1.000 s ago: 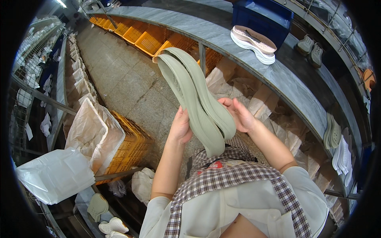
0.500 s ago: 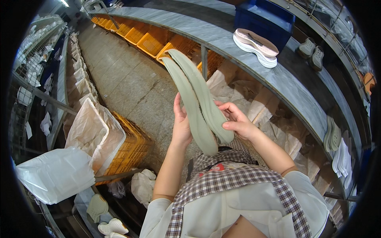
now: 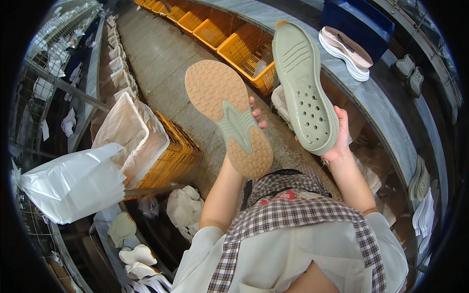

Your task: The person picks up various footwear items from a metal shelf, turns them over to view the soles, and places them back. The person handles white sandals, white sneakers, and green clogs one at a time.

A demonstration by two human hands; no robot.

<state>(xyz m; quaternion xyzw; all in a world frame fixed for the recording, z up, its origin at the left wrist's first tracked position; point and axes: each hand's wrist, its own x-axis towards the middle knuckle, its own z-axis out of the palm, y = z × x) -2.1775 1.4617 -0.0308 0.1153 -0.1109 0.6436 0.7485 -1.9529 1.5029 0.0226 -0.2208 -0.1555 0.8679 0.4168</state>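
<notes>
While both hands are raised above the checked apron, each grips one shoe sole, as the lines below tell.

Left hand (image 3: 255, 116): closed round the tan rubber outsole with the grey-green centre strip (image 3: 228, 116), tread side to the camera; only the fingertips show past its 3 o'clock edge.

Right hand (image 3: 339, 141): clasped on the heel end of the grey-green foam sole with round holes (image 3: 304, 88), which stands nearly upright, toe at 12 o'clock.

Soles: apart, the tan one at 9 o'clock of the grey-green one.

Orange plastic crates (image 3: 229, 34): a row at 12 o'clock under the grey conveyor belt (image 3: 371, 102); contents mostly hidden, something pale shows in the nearest.

Crate at 9 o'clock (image 3: 168, 151): orange, lined with a clear plastic bag (image 3: 128, 131); what lies inside I cannot tell.

Belt load: a stacked pair of white and pink soles (image 3: 346, 46) at 1 o'clock, by a dark blue bin (image 3: 359, 19).

White plastic sack (image 3: 73, 183): bulging, at 8 o'clock.
</notes>
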